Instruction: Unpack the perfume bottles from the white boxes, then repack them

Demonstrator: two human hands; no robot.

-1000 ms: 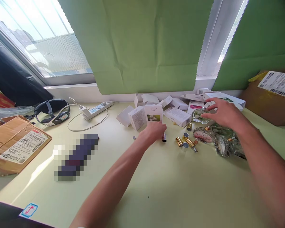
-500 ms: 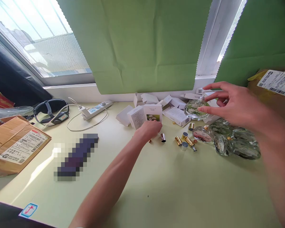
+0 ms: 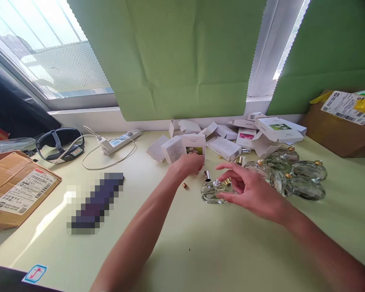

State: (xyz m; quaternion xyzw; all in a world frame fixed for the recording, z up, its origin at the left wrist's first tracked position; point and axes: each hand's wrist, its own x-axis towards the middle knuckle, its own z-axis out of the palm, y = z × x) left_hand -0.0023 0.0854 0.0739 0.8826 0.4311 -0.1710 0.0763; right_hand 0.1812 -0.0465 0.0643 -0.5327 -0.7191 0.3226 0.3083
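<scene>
My right hand (image 3: 249, 188) curls around the right side of a clear, rounded glass perfume bottle (image 3: 211, 195), with the thumb against it. A silvery neck (image 3: 216, 183) tops this bottle. My left hand (image 3: 190, 164) is closed low in front of a white printed box (image 3: 194, 144); its fingertips are hidden, so what they hold cannot be made out. A small gold-coloured collar (image 3: 184, 185) lies just below that hand. Between my hands lies a shiny metallic cap (image 3: 207, 176). Gold spray parts (image 3: 228, 181) are partly covered by my right hand.
Several glass bottles (image 3: 307, 188) cluster at the right. White cartons (image 3: 226, 148) lie along the wall. A cardboard box (image 3: 337, 134) stands far right, another parcel (image 3: 21, 188) at the left. A power strip (image 3: 121, 142), headset (image 3: 62, 144) and blurred dark object (image 3: 99, 200) are also there.
My right hand has brought the glass bottle from beside the cartons leftward and nearer to me. My left hand stays by the white box; the small gold collar now shows more fully.
</scene>
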